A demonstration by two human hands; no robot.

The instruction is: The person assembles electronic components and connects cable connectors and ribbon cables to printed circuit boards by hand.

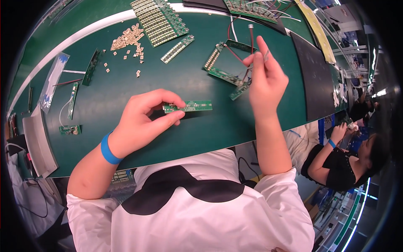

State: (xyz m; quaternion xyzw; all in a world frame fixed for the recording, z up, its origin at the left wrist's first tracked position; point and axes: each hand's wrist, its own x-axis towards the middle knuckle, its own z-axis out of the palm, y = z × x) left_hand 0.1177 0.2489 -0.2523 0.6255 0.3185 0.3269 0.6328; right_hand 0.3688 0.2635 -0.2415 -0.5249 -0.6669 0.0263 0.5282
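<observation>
My left hand [147, 115] pinches a narrow green circuit board [199, 105] between thumb and fingers, just above the green tabletop. My right hand [268, 80] is raised to the right, its fingers closed on a thin dark cable [252, 40] that ends at the top in a small white connector [251, 26]. Beside that hand lie several green circuit boards [224, 75] joined by red and dark wires. The fingers partly hide where the cable runs among them.
Small beige parts [128, 38] are heaped at the far left, near a panel of board strips [157, 21] and a single strip [177, 49]. Wired boards [90, 67] lie at left. A black mat [310, 75] lies at right; beyond it sits another person [336, 164].
</observation>
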